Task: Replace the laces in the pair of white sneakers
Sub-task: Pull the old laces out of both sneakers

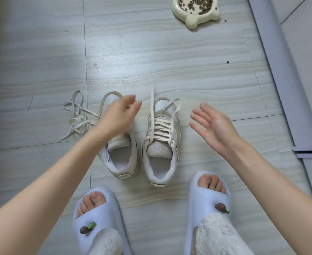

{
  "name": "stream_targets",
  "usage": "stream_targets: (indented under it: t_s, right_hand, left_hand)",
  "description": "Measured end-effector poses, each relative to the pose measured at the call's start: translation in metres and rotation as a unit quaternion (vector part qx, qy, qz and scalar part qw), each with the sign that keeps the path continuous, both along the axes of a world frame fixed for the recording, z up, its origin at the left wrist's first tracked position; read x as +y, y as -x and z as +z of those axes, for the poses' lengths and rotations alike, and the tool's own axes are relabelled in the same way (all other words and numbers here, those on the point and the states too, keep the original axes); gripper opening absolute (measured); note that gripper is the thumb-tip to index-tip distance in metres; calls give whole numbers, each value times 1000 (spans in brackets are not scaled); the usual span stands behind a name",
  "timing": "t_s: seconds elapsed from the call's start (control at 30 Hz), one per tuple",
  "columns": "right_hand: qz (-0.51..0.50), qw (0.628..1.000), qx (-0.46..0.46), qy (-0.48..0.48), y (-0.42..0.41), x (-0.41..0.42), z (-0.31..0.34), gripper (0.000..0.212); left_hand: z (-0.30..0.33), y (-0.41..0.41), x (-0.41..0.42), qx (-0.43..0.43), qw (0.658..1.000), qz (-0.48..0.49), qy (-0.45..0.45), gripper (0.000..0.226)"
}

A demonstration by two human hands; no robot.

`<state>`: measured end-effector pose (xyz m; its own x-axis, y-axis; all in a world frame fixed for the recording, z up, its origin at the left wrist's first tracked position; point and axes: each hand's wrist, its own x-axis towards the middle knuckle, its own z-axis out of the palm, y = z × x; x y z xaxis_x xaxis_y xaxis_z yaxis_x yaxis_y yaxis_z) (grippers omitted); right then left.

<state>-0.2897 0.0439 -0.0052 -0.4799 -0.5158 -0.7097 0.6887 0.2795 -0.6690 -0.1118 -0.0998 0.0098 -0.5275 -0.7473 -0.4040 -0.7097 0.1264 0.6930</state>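
Two white sneakers stand on the floor. The left hand hovers over them, fingers loose and empty. The right hand is spread open.

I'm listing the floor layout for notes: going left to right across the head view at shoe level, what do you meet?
Loose lace → left hand over the unlaced sneaker → laced sneaker → right hand.

Grey tiled floor — two sneakers side by side, loose lace left, kibble bowl beyond.
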Motion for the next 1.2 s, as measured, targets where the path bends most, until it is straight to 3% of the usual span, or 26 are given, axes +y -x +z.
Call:
stream_targets:
  t_s: [0.07,0.13,0.23,0.3,0.47,0.57,0.63,0.67,0.73,0.77,0.83,0.9,0.97,1.03,1.07,1.13,1.2]
  right_hand:
    - [100,983,136,-72,-13,11,-11,21]
    - [221,938,248,-101,-33,23,-19,5]
    - [368,852,356,-106,-60,38,-34,39]
    - [402,811,413,-98,-67,45,-40,50]
    - [422,756,490,-98,-69,54,-51,46]
    - [413,766,487,-73,-66,58,-60,49]
    - [388,798,459,-42,-63,55,-66,51]
    - [373,813,446,-28,-61,52,-67,50]
    - [346,832,433,-6,-62,49,-67,47]
    - [340,837,429,3,-64,48,-67,45]
    - [333,845,418,10,-66,50,-69,43]
    - [327,855,402,13,-67,53,-72,46]
    - [332,858,392,19,-70,55,-75,49]
    - [336,858,388,24,-73,56,-77,50]
    - [334,860,385,23,-73,55,-77,50]
    - [331,862,383,19,-70,53,-77,50]
    - [329,862,385,15,-69,53,-78,50]
  left_hand:
    - [-17,-10,17,-94,981,-115,121,30]
    - [-31,-20,40,-136,965,-170,143,27]
    - [-38,-28,56,-134,961,-166,175,29]
    - [-38,-31,56,-137,958,-189,167,28]
    - [-37,-39,68,-113,940,-250,204,33]
    - [-30,-34,86,-129,905,-291,283,31]
    - [-20,-25,90,-92,918,-276,270,29]
    - [-17,-22,87,-51,943,-241,223,26]
    - [-13,-19,76,-2,986,-158,46,20]
    - [-12,-20,72,14,992,-119,-30,20]
    - [-10,-23,68,23,994,-64,-91,23]
    - [-5,-27,70,-16,994,-71,-84,27]
    - [-4,-31,66,-74,993,-96,2,30]
    - [-2,-35,56,-79,996,-43,13,25]
    - [-2,-37,52,-27,998,8,-52,18]
    - [1,-38,54,115,964,102,-215,7]
    - [1,-40,67,186,934,127,-276,16]
